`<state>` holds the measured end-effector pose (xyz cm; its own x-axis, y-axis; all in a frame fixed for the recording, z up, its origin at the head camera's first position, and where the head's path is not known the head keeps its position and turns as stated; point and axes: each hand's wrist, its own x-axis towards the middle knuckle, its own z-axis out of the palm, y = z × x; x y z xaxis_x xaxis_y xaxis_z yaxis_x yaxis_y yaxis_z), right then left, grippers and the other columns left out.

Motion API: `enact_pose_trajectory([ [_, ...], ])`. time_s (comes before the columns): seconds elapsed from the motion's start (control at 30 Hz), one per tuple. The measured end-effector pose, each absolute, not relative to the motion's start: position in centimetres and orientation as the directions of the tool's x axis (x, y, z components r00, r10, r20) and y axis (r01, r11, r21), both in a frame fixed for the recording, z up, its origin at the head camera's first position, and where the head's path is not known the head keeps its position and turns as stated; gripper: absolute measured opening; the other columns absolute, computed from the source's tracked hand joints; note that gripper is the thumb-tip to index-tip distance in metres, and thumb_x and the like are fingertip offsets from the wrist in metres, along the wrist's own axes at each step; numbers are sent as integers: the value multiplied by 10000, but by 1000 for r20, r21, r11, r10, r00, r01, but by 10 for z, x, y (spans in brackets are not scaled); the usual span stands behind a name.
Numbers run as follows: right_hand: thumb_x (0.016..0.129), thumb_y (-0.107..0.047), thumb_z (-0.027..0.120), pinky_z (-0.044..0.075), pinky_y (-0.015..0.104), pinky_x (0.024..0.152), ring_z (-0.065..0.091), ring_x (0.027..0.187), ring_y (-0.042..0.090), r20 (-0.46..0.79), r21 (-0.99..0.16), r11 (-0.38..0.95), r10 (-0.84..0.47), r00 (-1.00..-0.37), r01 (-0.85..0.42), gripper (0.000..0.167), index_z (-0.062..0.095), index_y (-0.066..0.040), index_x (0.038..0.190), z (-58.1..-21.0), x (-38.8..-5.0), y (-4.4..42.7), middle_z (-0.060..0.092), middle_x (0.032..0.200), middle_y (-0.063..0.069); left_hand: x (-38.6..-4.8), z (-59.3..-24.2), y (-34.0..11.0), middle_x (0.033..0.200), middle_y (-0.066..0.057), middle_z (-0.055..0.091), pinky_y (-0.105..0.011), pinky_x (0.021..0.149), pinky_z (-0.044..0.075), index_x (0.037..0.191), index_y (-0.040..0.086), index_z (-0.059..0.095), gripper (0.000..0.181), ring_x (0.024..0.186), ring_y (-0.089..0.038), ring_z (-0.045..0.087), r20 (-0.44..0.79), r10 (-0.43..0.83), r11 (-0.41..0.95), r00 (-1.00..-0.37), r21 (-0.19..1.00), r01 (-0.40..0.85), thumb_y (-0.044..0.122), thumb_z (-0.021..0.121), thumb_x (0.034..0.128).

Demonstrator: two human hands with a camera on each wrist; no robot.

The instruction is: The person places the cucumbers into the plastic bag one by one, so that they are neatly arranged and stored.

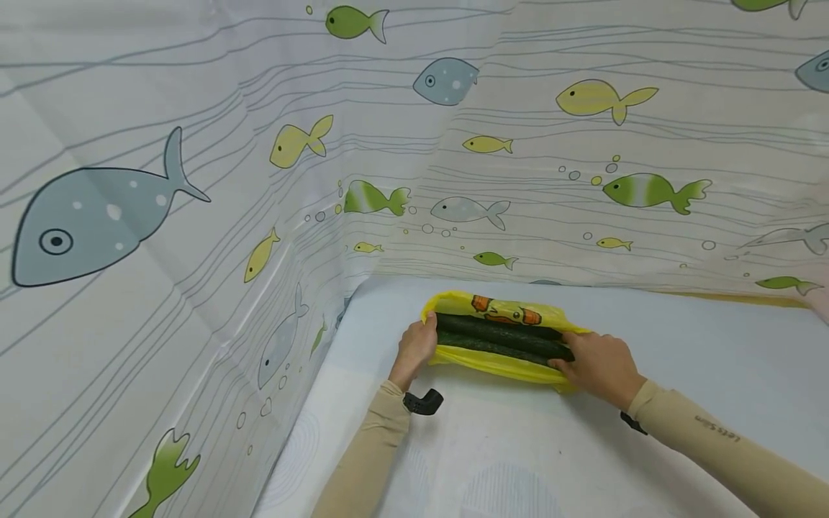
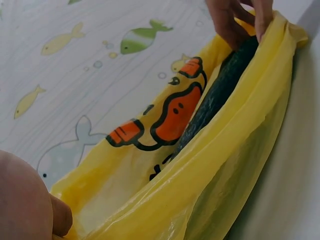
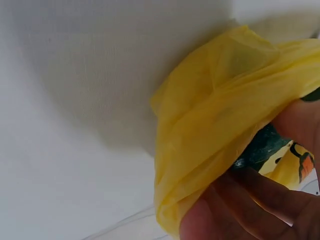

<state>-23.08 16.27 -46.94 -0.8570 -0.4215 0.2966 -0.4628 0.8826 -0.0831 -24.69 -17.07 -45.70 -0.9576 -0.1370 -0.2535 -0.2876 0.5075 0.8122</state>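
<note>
A yellow plastic bag (image 1: pixel 501 367) with an orange cartoon print lies sideways on the white surface, its mouth spread wide. Two long dark green cucumbers (image 1: pixel 495 330) lie side by side inside it. At the bag's left end, my left hand (image 1: pixel 417 345) grips the rim. My right hand (image 1: pixel 604 365) is at the other end, thumb and fingers around a cucumber end inside the mouth. The right wrist view shows the bag's yellow film (image 3: pixel 200 130) bunched beside those fingers and a bit of dark green cucumber (image 3: pixel 262 148) between thumb and fingers.
A white wall covering (image 1: pixel 401 158) printed with fish rises behind and to the left. The white surface (image 1: pixel 453 460) extends in front of the bag and to both sides. A black strap (image 1: pixel 424 402) is on my left wrist.
</note>
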Motion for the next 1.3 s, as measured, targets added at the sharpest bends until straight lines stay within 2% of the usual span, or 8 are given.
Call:
enact_pose_trajectory([
  [0.17, 785, -477, 921, 488, 377, 434, 586, 527, 214, 221, -106, 884, -425, -878, -455, 584, 723, 12, 1035, -463, -232, 162, 724, 787, 139, -247, -457, -170, 536, 34, 303, -292, 429, 272, 710, 130, 455, 622, 429, -125, 229, -255, -140, 506, -957, 812, -291, 531, 266, 1147],
  [0.33, 766, -488, 934, 506, 391, 457, 605, 569, 218, 184, -117, 883, -430, -884, -454, 600, 716, 4, 1031, -460, -233, 163, 724, 812, 129, -248, -457, -170, 546, 29, 320, -292, 437, 287, 726, 129, 462, 607, 436, -129, 254, -256, -134, 515, -957, 807, -288, 526, 280, 1147],
  [0.57, 755, -494, 941, 496, 400, 433, 577, 523, 226, 185, -98, 885, -433, -882, -455, 636, 689, 12, 1047, -457, -231, 162, 661, 718, 87, -251, -455, -170, 580, 15, 343, -299, 455, 289, 767, 123, 474, 547, 462, -142, 278, -249, -122, 528, -961, 803, -276, 494, 331, 1143],
  [0.87, 770, -485, 934, 507, 425, 442, 603, 532, 264, 175, -116, 893, -412, -894, -434, 674, 670, 39, 1102, -458, -223, 160, 685, 755, 124, -249, -460, -171, 604, 16, 369, -286, 463, 300, 778, 132, 490, 471, 483, -141, 320, -214, -108, 527, -971, 816, -239, 448, 430, 1121],
  [1.3, 764, -470, 941, 441, 358, 391, 493, 447, 191, 265, -58, 881, -440, -858, -469, 669, 669, 35, 1109, -465, -214, 157, 499, 598, 9, -244, -460, -174, 619, 15, 384, -285, 491, 320, 821, 123, 522, 428, 505, -139, 346, -226, -104, 547, -968, 800, -246, 444, 478, 1101],
])
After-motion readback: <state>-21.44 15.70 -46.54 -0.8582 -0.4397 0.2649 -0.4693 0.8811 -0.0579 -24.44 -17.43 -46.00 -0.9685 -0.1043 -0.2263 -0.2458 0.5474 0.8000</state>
